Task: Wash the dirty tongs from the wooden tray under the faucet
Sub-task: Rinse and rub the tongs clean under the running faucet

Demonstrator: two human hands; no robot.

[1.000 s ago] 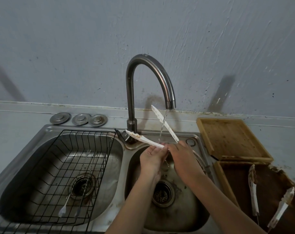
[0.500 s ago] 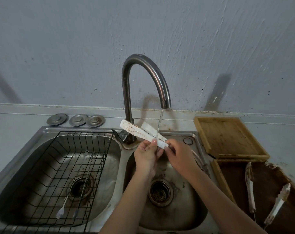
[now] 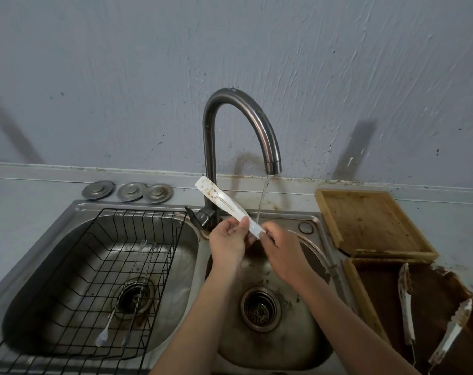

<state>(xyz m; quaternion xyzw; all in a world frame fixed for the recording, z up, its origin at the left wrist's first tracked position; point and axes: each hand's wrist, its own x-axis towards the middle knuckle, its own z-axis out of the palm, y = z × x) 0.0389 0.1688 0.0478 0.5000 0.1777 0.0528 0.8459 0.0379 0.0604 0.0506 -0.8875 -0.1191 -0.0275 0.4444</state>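
I hold white tongs with brown stains over the right sink basin. My left hand pinches them near the middle, and my right hand grips their near end. The two arms are pressed together and point up and left, past the faucet. Water runs from the spout onto the tongs' near end by my fingers. A dark wooden tray at the lower right holds more dirty white tongs.
A black wire rack fills the left basin, with thin metal utensils lying in it. Three metal sink plugs rest behind that basin. A light wooden tray sits on the counter right of the sink.
The tongs' arms, spread in a V a second ago, have closed together. The free end swung left and down, away from the spout.
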